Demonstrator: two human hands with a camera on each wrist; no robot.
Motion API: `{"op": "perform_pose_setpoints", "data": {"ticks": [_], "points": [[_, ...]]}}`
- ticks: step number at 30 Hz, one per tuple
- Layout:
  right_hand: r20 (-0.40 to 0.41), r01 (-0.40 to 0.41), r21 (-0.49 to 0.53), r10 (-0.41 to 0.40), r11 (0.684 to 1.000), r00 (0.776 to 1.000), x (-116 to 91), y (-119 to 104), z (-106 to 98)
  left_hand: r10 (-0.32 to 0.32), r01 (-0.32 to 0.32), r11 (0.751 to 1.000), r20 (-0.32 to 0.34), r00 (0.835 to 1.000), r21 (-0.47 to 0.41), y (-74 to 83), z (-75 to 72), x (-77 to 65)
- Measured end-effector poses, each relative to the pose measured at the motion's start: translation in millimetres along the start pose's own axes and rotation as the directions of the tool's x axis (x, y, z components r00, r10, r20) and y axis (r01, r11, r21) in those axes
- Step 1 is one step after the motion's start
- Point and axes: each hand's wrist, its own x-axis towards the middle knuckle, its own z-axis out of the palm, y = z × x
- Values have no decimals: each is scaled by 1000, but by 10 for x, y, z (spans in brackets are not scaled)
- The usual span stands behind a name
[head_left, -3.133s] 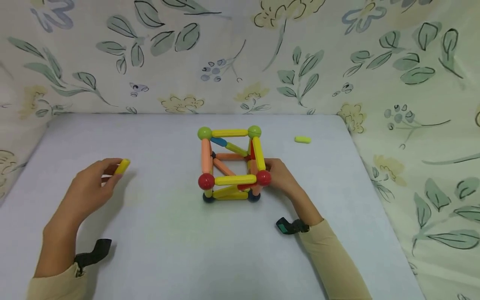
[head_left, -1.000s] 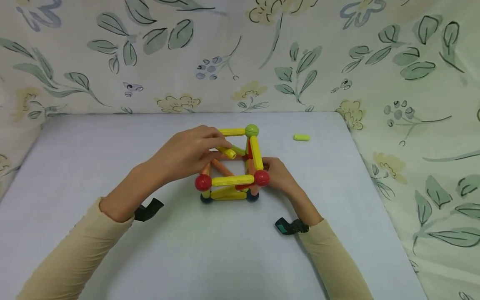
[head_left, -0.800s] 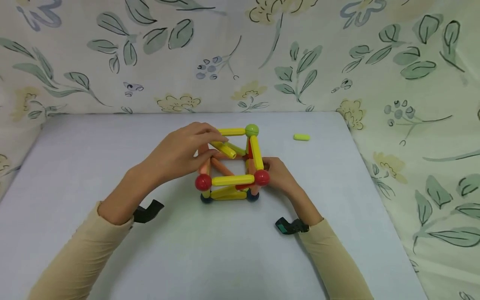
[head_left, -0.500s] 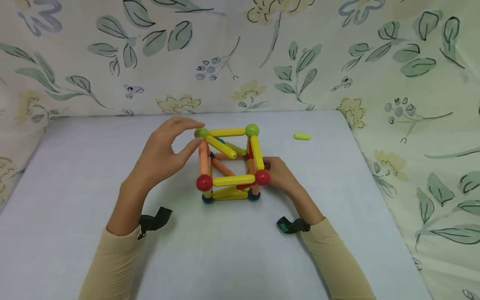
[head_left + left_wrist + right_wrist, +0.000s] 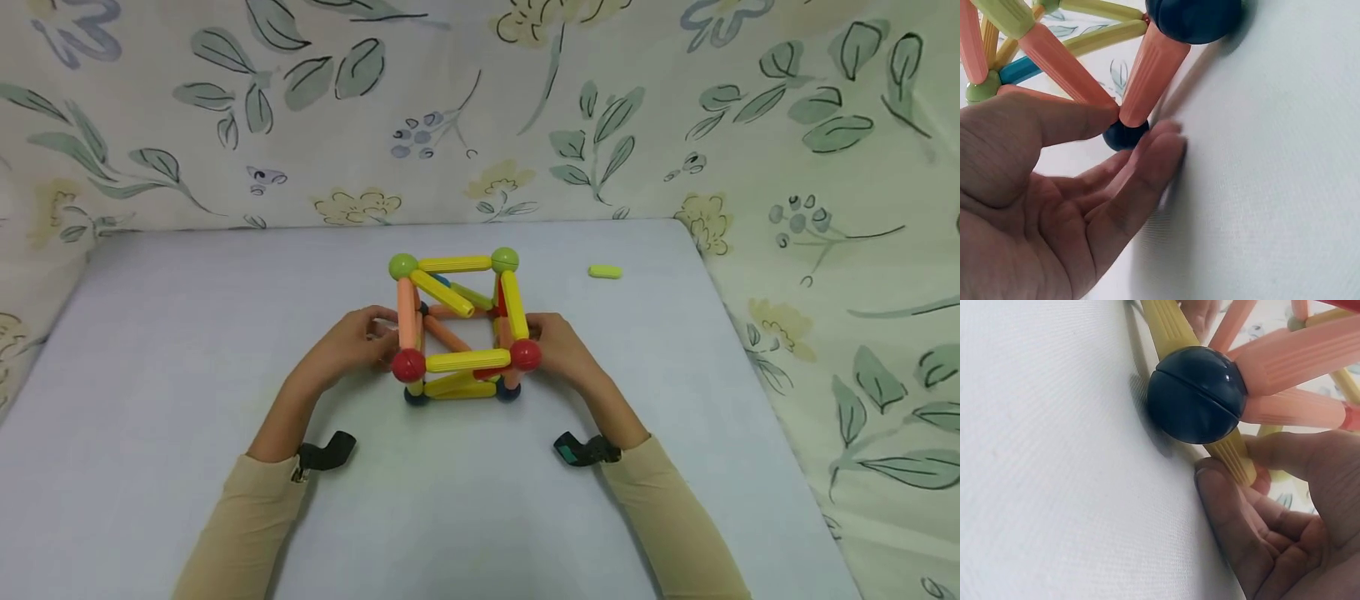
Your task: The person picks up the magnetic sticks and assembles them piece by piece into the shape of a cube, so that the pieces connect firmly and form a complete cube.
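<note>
A cube-like frame of magnetic building sticks and balls stands on the table. From its far-left green ball, a yellow stick slants inward; its near end is free. My left hand is low at the frame's left side. In the left wrist view, its thumb and fingers close around a dark blue ball at the base, where orange sticks meet. My right hand is low on the right side. In the right wrist view, it pinches a yellow base stick beside another dark blue ball.
A loose yellow-green stick lies at the back right of the white table. Floral cloth hangs behind the table and along its right side.
My left hand brought a yellow stick from the left, let it go at the far-left green ball, then moved down to the frame's base. My right hand stayed in place.
</note>
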Motion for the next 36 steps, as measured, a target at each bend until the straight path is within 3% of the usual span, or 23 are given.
{"op": "perform_pose_setpoints", "data": {"ticks": [4,7,13,18,20,23,26,29,31,33,36], "points": [[1,-4,16,4,1000,1000,-6,23,34,-62,62,998,80,995,2,-17,66,-34],[10,-11,31,11,999,1000,-26,30,66,-93,95,995,101,990,-8,-50,109,-38],[18,-2,42,1,999,1000,-10,-8,45,-95,98,994,56,994,-56,-81,112,-6],[31,20,19,-20,1000,999,49,-14,-97,-93,94,991,16,996,-91,-104,95,12],[-9,38,8,-38,999,999,72,-1,-202,-92,94,990,19,996,-108,-110,89,18],[-134,94,-61,-102,994,986,110,35,-395,-96,99,988,28,995,-118,-114,73,20],[-275,144,-216,-202,966,940,160,98,-592,-104,108,986,41,994,-131,-116,51,17],[-339,122,-411,-275,903,900,206,185,-778,-107,114,982,55,993,-148,-119,37,22],[-330,89,-503,-286,860,900,233,244,-890,-104,113,981,64,993,-156,-123,36,33],[-303,53,-570,-270,820,914,262,293,-979,-101,111,981,71,992,-162,-125,38,46],[-253,24,-615,-226,788,941,300,338,-1067,-102,112,980,72,992,-164,-125,40,58]]}}
